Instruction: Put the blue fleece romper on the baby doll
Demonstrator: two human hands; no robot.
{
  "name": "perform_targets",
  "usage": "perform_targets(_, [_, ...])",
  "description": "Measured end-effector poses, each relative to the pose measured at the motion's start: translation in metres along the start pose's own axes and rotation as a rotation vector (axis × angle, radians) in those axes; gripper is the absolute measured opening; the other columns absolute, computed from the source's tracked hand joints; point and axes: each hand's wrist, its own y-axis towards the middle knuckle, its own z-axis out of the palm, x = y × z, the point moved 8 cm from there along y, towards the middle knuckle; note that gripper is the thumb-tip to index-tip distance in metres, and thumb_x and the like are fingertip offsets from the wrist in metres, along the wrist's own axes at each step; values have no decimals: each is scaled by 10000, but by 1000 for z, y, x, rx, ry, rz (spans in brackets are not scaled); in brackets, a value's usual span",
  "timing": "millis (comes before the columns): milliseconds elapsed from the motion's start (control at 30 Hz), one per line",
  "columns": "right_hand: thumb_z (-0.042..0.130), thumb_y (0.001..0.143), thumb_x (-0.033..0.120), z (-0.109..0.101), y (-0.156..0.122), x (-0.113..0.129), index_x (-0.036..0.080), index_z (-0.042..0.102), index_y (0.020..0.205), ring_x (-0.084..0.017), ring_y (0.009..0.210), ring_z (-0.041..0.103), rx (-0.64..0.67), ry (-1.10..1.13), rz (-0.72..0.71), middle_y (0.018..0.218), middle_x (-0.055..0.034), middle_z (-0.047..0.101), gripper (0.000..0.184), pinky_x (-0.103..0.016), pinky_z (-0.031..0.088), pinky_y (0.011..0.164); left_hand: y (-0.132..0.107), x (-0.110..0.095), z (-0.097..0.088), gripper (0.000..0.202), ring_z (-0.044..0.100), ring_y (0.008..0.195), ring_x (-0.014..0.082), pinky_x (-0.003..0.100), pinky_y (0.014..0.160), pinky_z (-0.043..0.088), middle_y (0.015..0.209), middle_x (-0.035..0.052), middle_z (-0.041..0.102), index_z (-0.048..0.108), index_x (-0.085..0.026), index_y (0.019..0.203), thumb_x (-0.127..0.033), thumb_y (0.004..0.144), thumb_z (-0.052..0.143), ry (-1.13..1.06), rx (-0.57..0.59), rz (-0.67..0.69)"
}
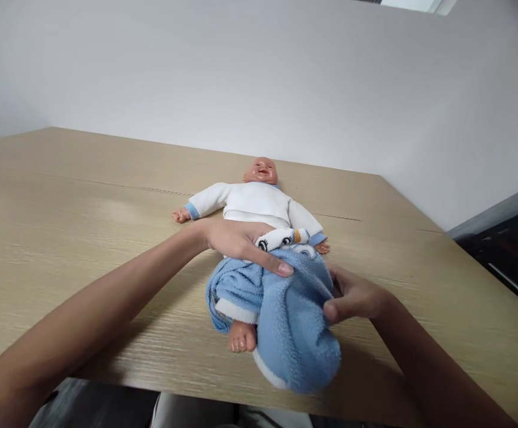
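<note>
A baby doll (pixel 262 172) lies on its back on the wooden table, head away from me, in a white long-sleeved top (pixel 257 201) with blue cuffs. Blue fleece trousers (pixel 297 321) with white hems and embroidered eyes are bunched around its legs. One bare doll foot (pixel 242 337) sticks out of the left trouser leg; the other foot is hidden by cloth. My left hand (pixel 243 241) grips the trousers near the waist, thumb on top and other fingers largely hidden. On the other side, my right hand (pixel 354 294) holds the fabric between thumb and fingers.
The wooden table (pixel 84 238) extends to both sides, with a seam across it behind the doll. A pale wall (pixel 223 77) rises at its far edge. Dark equipment (pixel 508 238) stands at the right. The table's near edge is close to my lap.
</note>
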Motion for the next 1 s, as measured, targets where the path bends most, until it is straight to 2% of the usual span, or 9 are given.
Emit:
perform_targets(67, [979, 738, 503, 2, -2, 0, 183, 781, 1021, -149, 752, 679, 5, 13, -10, 861, -10, 728, 471, -227, 558, 693, -1, 2, 1, 432, 769, 1086, 262, 324, 962, 624, 1144, 49, 820, 762, -192, 1252, -544, 1006, 714, 23, 15, -18])
perform_targets(267, [876, 820, 637, -16, 6, 18, 234, 786, 971, -192, 739, 701, -346, 166, -199, 780, -20, 714, 440, -297, 595, 738, -6, 4, 20, 535, 721, 1287, 327, 383, 1118, 601, 1298, 70, 797, 786, -193, 1256, -404, 796, 960, -133, 277, -94])
perform_targets(400, [835, 870, 644, -4, 6, 15, 192, 781, 980, -146, 720, 644, -168, 4, -88, 841, -13, 707, 469, -225, 531, 639, -6, 4, 15, 630, 685, 1353, 319, 359, 1097, 619, 1338, 67, 781, 747, -220, 1375, -385, 804, 955, -160, 214, -65])
perform_targets(533, [925, 768, 619, 15, -5, 6, 187, 780, 1155, -224, 954, 711, 111, -122, 1, 1025, -48, 755, 598, -302, 589, 854, -7, 10, 9, 510, 736, 1258, 298, 338, 1040, 640, 1283, 74, 802, 769, -215, 1340, -407, 883, 890, -141, 167, -78])
perform_targets(633, [950, 733, 588, 4, -3, 7, 229, 765, 1214, -269, 1036, 735, -44, -26, -90, 1069, -63, 778, 628, -372, 607, 920, -7, 12, 10, 519, 743, 1240, 320, 387, 1096, 618, 1238, 76, 816, 808, -203, 1268, -441, 824, 932, -158, 177, -89])
perform_targets(767, [930, 666, 694, -11, 4, 5, 264, 754, 1258, -330, 1084, 750, -318, 154, -164, 1114, -103, 792, 753, -454, 622, 945, -11, 9, 23, 653, 749, 1235, 373, 410, 1124, 605, 1236, 99, 820, 841, -205, 1201, -367, 608, 1060, -299, 377, -84])
perform_targets(833, [916, 673, 703, -10, 9, 2, 266, 768, 1210, -326, 1036, 762, -338, 185, -136, 1078, -103, 799, 708, -447, 631, 915, -12, 11, 24, 596, 754, 1229, 373, 401, 1127, 604, 1223, 101, 824, 854, -206, 1145, -346, 604, 1062, -307, 402, -98])
perform_targets(900, [903, 715, 689, -6, 10, 1, 249, 776, 1160, -287, 955, 768, -311, 160, -116, 1023, -84, 803, 639, -395, 633, 853, -11, 13, 18, 564, 750, 1238, 360, 399, 1146, 592, 1224, 91, 824, 849, -209, 1129, -349, 623, 1055, -293, 303, -92])
perform_targets(1000, [892, 762, 675, 8, 9, 4, 192, 764, 1158, -238, 914, 758, -144, 52, -102, 986, -68, 794, 637, -316, 610, 802, -10, 10, 10, 726, 726, 1289, 331, 376, 1172, 570, 1310, 77, 797, 780, -229, 1302, -276, 631, 1055, -314, 169, -55])
